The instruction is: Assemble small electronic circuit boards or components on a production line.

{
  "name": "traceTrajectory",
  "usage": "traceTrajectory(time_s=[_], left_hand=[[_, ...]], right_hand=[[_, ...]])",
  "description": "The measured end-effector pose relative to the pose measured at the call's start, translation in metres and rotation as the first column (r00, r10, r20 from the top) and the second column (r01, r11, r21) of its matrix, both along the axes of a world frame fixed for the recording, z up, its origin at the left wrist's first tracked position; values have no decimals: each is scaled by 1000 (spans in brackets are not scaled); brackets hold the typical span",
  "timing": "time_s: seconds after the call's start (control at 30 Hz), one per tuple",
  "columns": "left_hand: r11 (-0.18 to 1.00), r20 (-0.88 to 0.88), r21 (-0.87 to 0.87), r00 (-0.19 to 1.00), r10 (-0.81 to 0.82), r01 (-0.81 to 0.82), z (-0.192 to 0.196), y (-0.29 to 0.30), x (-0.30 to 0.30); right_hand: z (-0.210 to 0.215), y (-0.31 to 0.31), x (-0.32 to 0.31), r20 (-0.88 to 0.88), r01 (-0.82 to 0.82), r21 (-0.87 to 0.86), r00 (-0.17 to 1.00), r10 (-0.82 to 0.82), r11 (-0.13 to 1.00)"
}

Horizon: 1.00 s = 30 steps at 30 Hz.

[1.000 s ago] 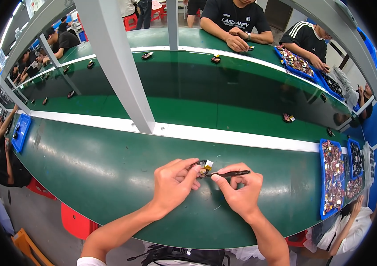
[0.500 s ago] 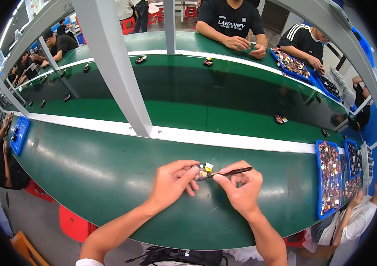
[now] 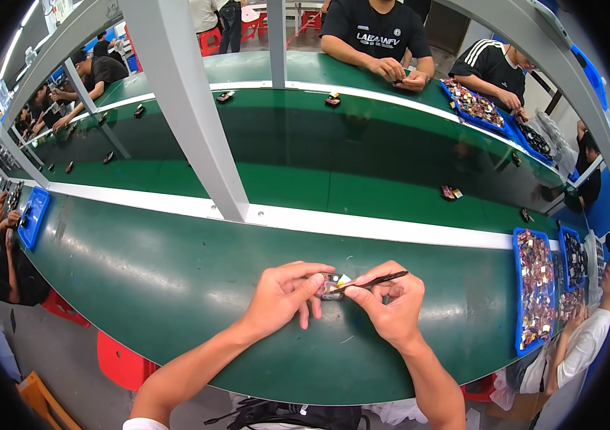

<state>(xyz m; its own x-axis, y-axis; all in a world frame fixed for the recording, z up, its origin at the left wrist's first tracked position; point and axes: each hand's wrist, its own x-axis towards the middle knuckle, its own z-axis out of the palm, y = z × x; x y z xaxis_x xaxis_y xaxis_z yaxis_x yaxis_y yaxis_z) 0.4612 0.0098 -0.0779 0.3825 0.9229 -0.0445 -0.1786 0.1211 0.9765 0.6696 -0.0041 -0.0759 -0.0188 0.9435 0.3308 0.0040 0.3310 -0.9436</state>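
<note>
Over the near part of the green table (image 3: pixel 176 287), my left hand (image 3: pixel 281 294) pinches a small electronic assembly (image 3: pixel 331 284) by its left side, between thumb and fingers. It has a dark casing, small parts inside and a yellow-and-white tag (image 3: pixel 343 280). In my right hand (image 3: pixel 391 301), slim black tweezers (image 3: pixel 384 279) are held like a pen. Their tip end reaches into the assembly beside the tag; the exact contact point is too small to tell. The fingertips of both hands are close together, on either side of the assembly.
At the right stands a blue tray (image 3: pixel 517 301) heaped with small parts, with another blue tray (image 3: pixel 570 247) beyond it. A green conveyor belt (image 3: pixel 362 183) carries spaced-out assemblies behind a white rail (image 3: pixel 362 227). A grey post (image 3: pixel 190 107) rises ahead. Co-workers sit opposite and on both sides.
In my fingers the assembly has tilted and sits slightly lower, and its tag leans differently against the tweezers. Assemblies on the belt have shifted slightly left. The co-worker opposite has brought their hands together.
</note>
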Motion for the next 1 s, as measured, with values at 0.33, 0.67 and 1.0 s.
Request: traceTrajectory(time_s=[0.33,0.67,1.0], left_hand=[[997,-41,65,998,39,-36,3,-4,2],[997,-13,57,998,57,-56,5,-5,3],[997,-1,57,998,56,-55,5,-6,5]], right_hand=[[-1,0,-3,13,-3,-12,1000,3,1000],[4,-4,-4,39,4,-36,999,-3,999],[1,-3,-4,-12,27,-21,1000,-27,999]])
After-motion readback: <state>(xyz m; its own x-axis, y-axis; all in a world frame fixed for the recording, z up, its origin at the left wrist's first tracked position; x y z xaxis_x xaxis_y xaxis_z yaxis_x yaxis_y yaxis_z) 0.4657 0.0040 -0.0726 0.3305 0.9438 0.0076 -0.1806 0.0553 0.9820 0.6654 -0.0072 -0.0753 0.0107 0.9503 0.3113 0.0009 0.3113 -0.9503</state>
